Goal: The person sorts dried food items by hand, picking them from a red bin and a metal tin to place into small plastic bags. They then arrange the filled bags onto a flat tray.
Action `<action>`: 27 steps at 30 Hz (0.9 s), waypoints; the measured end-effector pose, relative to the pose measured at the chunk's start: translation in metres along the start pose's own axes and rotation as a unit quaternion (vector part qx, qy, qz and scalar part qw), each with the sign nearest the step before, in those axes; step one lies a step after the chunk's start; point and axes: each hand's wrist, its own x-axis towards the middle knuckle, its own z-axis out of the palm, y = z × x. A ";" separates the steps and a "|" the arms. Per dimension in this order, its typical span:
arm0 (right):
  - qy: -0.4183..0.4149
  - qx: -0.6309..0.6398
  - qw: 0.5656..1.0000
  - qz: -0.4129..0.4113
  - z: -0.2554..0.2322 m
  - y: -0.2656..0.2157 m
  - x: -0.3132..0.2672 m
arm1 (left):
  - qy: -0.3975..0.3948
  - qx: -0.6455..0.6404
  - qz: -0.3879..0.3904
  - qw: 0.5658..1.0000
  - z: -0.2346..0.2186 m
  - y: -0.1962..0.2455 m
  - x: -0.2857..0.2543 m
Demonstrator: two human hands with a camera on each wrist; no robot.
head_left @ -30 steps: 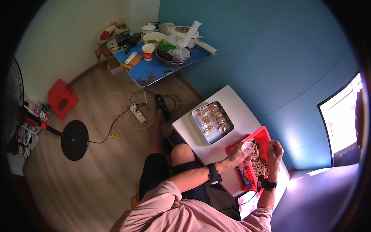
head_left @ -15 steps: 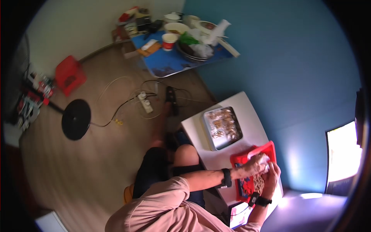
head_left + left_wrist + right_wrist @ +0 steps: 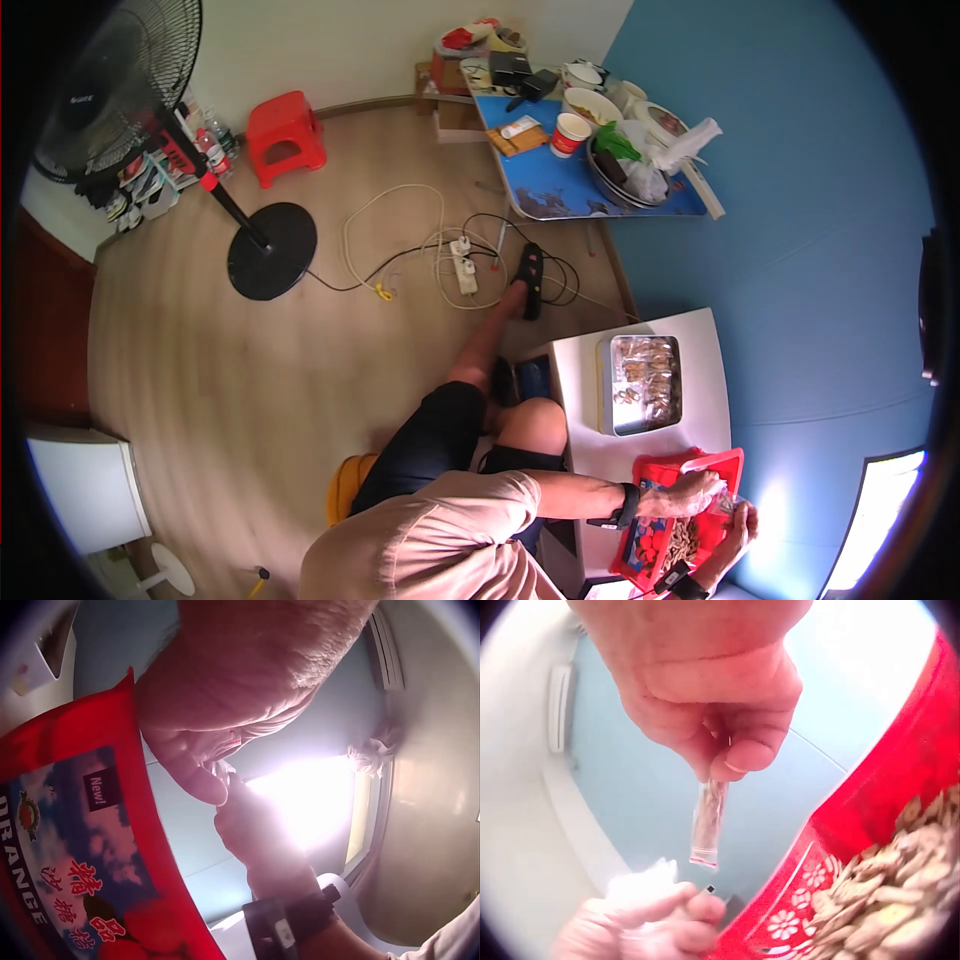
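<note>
Hand (image 3: 712,694) in pinch on bag (image 3: 708,823)

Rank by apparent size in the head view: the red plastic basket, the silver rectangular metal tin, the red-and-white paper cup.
1. Red plastic basket, partly covered by hands
2. Silver rectangular metal tin
3. Red-and-white paper cup

A home room with a standing fan (image 3: 115,100) and red plastic stool (image 3: 286,138).
</note>
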 end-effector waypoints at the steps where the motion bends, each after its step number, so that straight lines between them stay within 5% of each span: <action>1: -0.036 -0.003 0.999 -0.022 -0.004 -0.001 0.003 | 0.010 0.008 0.006 1.000 -0.017 0.003 -0.004; 4: -0.051 -0.079 0.994 -0.049 0.010 -0.003 0.004 | -0.014 -0.022 -0.024 0.999 -0.041 -0.015 -0.008; 6: -0.122 -0.256 0.955 -0.086 0.034 -0.005 0.001 | -0.019 -0.044 -0.051 0.998 -0.045 -0.022 -0.013; 9: -0.083 -0.205 0.968 -0.115 0.064 -0.035 -0.014 | 0.001 -0.105 -0.080 0.991 -0.068 -0.029 -0.020; 10: -0.059 -0.340 0.921 -0.178 0.055 -0.018 -0.001 | 0.000 -0.141 -0.087 0.986 -0.080 -0.033 -0.025; 12: -0.080 -0.358 0.914 -0.173 0.045 0.001 0.006 | -0.008 -0.245 -0.103 0.964 -0.095 -0.039 -0.032; 14: -0.102 -0.374 0.905 -0.177 0.048 0.001 0.011 | -0.031 -0.409 -0.141 0.901 -0.109 -0.045 -0.040; 17: 0.001 -0.329 0.915 -0.235 0.049 0.007 0.008 | -0.067 -0.628 -0.212 0.746 -0.107 -0.036 -0.048; 19: -0.144 -0.457 0.859 -0.183 0.049 -0.003 0.004 | -0.084 -0.713 -0.246 0.652 -0.097 -0.030 -0.051; 20: -0.073 -0.402 0.891 -0.196 0.053 -0.005 0.002 | -0.121 -0.705 -0.280 0.640 -0.097 -0.035 -0.052; 23: -0.011 -0.412 0.893 -0.179 0.054 -0.004 0.002 | -0.092 -0.748 -0.301 0.585 -0.120 -0.037 -0.066; 24: -0.148 -0.528 0.831 -0.092 0.046 -0.012 0.008 | -0.092 -0.728 -0.308 0.605 -0.118 -0.042 -0.071; 25: -0.145 -0.529 0.831 -0.091 0.045 -0.012 0.007 | -0.105 -0.719 -0.326 0.604 -0.116 -0.045 -0.075; 27: -0.047 -0.391 0.894 -0.215 0.044 -0.006 0.005 | -0.105 -0.735 -0.306 0.596 -0.124 -0.050 -0.086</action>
